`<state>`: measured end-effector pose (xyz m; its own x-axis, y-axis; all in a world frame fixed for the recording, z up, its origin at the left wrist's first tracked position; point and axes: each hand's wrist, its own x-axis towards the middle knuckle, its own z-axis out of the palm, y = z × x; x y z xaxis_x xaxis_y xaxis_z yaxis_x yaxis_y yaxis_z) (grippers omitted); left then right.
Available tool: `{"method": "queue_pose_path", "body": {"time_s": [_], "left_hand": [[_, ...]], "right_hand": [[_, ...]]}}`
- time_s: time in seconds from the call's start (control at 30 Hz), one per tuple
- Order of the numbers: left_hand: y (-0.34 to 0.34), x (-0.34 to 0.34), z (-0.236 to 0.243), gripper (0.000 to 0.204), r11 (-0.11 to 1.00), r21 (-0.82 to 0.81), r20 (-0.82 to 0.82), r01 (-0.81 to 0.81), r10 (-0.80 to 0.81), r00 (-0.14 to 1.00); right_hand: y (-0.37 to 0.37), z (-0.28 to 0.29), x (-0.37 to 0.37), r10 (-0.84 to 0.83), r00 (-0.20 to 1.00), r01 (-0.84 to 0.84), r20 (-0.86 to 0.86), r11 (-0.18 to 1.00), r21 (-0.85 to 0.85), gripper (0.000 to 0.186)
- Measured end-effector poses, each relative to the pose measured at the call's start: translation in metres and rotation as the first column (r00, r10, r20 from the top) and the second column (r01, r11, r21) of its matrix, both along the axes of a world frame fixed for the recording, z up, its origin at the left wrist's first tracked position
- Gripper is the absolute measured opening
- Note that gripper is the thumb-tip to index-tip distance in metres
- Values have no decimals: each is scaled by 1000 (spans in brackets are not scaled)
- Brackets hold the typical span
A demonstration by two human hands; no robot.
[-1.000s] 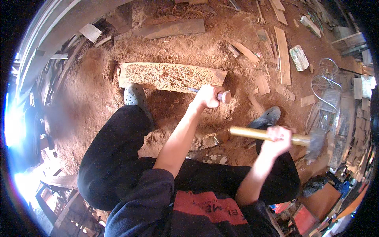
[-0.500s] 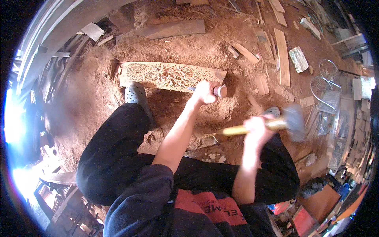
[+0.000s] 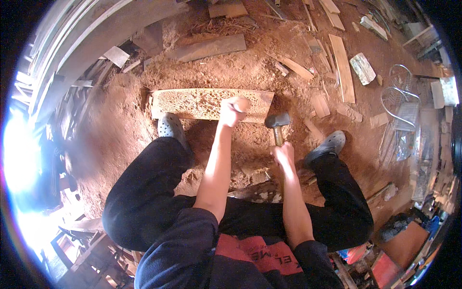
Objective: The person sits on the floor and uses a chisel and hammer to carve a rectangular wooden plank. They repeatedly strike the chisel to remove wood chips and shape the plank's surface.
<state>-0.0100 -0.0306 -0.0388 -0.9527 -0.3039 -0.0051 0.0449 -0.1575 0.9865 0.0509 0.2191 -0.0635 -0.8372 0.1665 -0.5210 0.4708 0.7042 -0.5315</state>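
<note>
A long wooden board [image 3: 178, 103] with a pitted, carved surface lies crosswise on the ground before me. Over its right part, my left hand [image 3: 231, 114] is closed round a chisel [image 3: 244, 103]; the pale round end of its handle shows, while the blade is hidden now. My right hand [image 3: 284, 155] grips a club hammer [image 3: 277, 120] by its wooden handle. The dark hammer head is just off the board's right end, apart from the chisel. My left clog [image 3: 171, 126] rests against the board's near edge.
Loose reddish-brown dirt or sawdust covers the ground. A dark plank [image 3: 211, 47] lies beyond the board. To the right are wood strips [image 3: 342, 67], a pale block [image 3: 362, 69] and a wire-and-metal frame [image 3: 402, 103]. My right clog [image 3: 327, 145] stands near the hammer hand.
The hammer has swung from the right, beside my right knee, inward and forward toward the board. My left hand has shifted slightly left with the chisel, which is now turned more upright.
</note>
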Motion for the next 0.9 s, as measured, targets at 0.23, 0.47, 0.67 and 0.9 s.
{"method": "queue_pose_path", "body": {"time_s": [0.23, 0.47, 0.67, 0.9], "left_hand": [[-48, -3, 24, 17, 896, 403, -137, -188, 262, 955], [2, -23, 41, 36, 903, -423, -114, 73, -133, 985], [47, -23, 65, 35, 674, -606, 116, 423, -451, 885], [46, -13, 47, 31, 605, -660, 166, 446, -461, 872]], "right_hand": [[-20, 19, -4, 11, 978, -9, 207, 1000, -7, 23], [-20, 13, -5, -117, 948, 180, 296, 964, -196, 14], [-11, -4, -5, -103, 962, 140, 252, 981, -134, 14], [-18, 13, -7, -86, 952, 142, 294, 974, -175, 16]]}}
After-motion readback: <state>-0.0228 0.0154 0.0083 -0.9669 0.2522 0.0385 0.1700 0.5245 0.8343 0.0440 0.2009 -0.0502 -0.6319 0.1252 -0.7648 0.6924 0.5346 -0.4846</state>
